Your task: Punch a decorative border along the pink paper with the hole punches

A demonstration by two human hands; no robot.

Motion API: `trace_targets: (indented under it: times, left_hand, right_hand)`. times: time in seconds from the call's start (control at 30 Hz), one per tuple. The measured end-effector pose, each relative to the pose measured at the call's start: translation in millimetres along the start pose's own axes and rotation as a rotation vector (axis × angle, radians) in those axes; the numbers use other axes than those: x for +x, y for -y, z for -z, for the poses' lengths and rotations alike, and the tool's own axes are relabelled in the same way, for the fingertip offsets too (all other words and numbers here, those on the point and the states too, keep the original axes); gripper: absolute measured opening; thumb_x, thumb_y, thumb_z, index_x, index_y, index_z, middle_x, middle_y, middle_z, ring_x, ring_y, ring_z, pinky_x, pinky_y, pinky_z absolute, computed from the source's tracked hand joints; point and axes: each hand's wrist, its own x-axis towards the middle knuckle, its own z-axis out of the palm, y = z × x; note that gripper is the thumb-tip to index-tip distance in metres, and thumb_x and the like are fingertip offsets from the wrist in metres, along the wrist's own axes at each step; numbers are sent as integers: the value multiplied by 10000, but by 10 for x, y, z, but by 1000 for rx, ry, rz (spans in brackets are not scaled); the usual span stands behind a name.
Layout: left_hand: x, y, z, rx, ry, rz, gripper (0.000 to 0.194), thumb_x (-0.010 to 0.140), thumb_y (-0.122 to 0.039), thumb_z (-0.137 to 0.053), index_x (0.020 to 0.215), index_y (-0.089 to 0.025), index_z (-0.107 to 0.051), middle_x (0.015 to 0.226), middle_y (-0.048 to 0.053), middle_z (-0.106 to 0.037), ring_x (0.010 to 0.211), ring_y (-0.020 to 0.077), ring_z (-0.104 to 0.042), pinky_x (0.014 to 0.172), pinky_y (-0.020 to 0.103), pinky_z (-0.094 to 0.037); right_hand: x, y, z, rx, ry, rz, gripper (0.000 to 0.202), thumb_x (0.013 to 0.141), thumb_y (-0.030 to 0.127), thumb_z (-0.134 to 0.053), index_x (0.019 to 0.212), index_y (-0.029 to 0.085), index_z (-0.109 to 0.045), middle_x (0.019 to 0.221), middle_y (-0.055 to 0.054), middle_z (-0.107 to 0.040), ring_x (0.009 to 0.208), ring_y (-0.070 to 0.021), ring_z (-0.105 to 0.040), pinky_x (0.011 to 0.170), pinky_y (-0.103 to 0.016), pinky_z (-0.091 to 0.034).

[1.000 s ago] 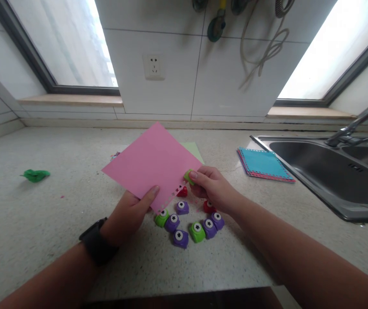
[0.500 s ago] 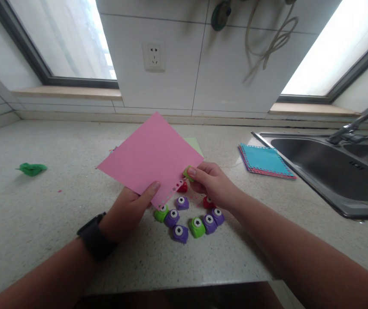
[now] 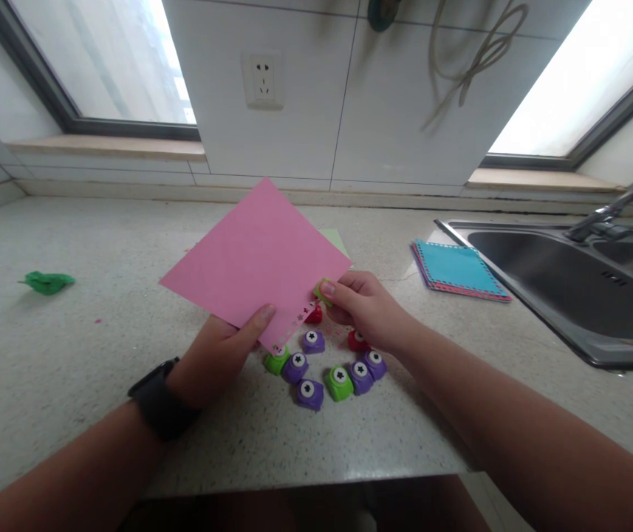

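Note:
A pink paper sheet [image 3: 255, 258] is held tilted above the counter, with small star-shaped holes along its lower right edge. My left hand [image 3: 233, 343] grips its lower edge, thumb on top and the other fingers hidden below. My right hand [image 3: 363, 303] pinches a small yellow-green punch [image 3: 323, 290] at the sheet's right edge, with the thumb on it. Below the sheet stand several purple punches [image 3: 310, 394], green punches [image 3: 339, 383] and red punches [image 3: 357, 340]. One green punch is partly covered by the sheet's lower corner.
A stack of coloured sheets with a blue one on top [image 3: 457, 267] lies beside the steel sink [image 3: 560, 295]. Behind the pink sheet a pale green sheet [image 3: 334, 240] peeks out. A crumpled green item [image 3: 47, 282] rests on the counter [image 3: 100, 384] at the left.
The view has tilted down slightly, so most things appear a little shifted. The punch in my right hand sits slightly further up along the sheet's edge, and one more star hole shows.

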Motion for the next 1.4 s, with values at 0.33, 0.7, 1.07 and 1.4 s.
trace_targets:
  times: [0.33, 0.7, 1.07, 1.4]
  left_hand:
    - [1, -12, 6, 13, 2, -36, 328, 869, -452, -631, 1066, -203, -716, 1133, 69, -743, 1064, 277, -665, 1017, 403, -501]
    - [1, 7, 10, 19, 12, -56, 328, 877, -451, -626, 1063, -198, -724, 1144, 71, -739, 1092, 275, -660, 1023, 395, -502]
    - [1, 3, 5, 30, 14, -43, 332, 883, -477, -619, 1024, -196, -725, 1147, 75, -732, 1096, 272, -651, 1026, 398, -500]
    - [1, 70, 19, -38, 11, 23, 342, 875, -508, -629, 960, -183, -694, 845, 38, -716, 808, 219, -671, 744, 329, -575]
  right_hand:
    - [-4, 15, -3, -25, -10, -9, 423, 840, 557, -666, 707, 160, -602, 514, 66, -385, 448, -63, -277, 423, -241, -156]
    - [-1, -5, 3, -56, -12, 11, 453, 851, 571, -654, 659, 170, -568, 506, 62, -385, 444, -63, -281, 416, -244, -159]
    - [-9, 19, -22, -52, -27, 7, 420, 857, 541, -653, 683, 165, -585, 494, 64, -400, 421, -59, -283, 402, -241, -145]
    - [28, 8, 83, 128, -62, 16, 396, 833, 534, -675, 674, 187, -570, 539, 47, -443, 438, -72, -355, 415, -250, -167]
